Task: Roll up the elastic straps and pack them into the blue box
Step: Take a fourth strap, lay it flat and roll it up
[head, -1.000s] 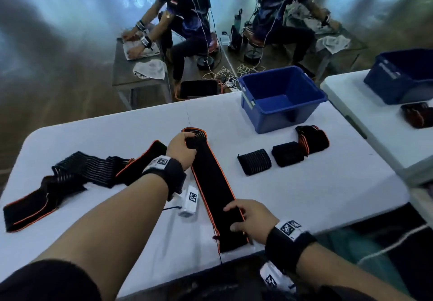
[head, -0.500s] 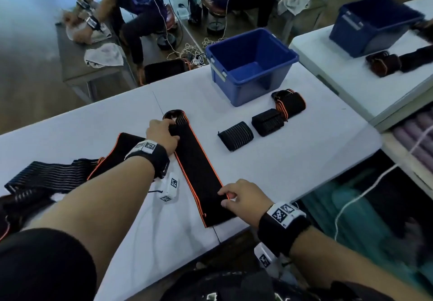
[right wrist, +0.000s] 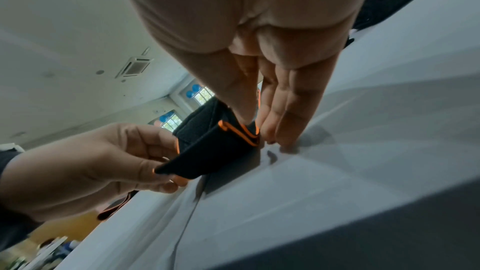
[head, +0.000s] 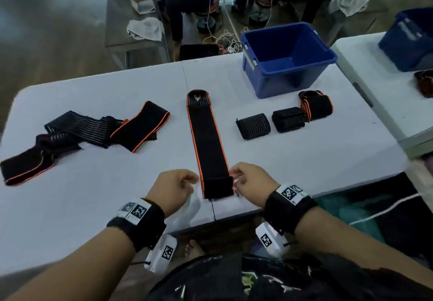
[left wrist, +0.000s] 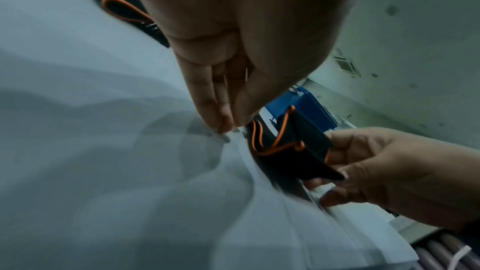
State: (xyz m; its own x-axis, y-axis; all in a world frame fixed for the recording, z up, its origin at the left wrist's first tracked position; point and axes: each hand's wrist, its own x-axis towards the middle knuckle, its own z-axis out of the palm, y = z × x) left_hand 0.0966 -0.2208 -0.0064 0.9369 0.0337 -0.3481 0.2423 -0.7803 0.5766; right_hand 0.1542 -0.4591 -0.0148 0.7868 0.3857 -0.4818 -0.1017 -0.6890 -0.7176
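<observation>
A long black strap with orange edging (head: pixel 207 141) lies straight down the middle of the white table (head: pixel 304 160). Its near end (head: pixel 218 187) is folded over into a first turn. My left hand (head: pixel 193 181) pinches that fold at its left side and my right hand (head: pixel 234 177) pinches it at its right side. In the wrist views the raised fold (left wrist: pixel 298 145) (right wrist: pixel 213 143) sits between thumb and fingers of both hands. The blue box (head: pixel 288 78) stands open at the far right of the table.
Three rolled straps (head: pixel 253 126) (head: pixel 288 119) (head: pixel 316 105) lie in front of the box. Loose straps (head: pixel 140 125) (head: pixel 70 132) (head: pixel 21 167) lie tangled on the left. A second table (head: pixel 386 94) with another blue box (head: pixel 410 40) stands at right. People sit at a bench beyond.
My left hand has left the strap's far end and come back to the near end. My right hand shifted to the near right corner. The near end is now folded over.
</observation>
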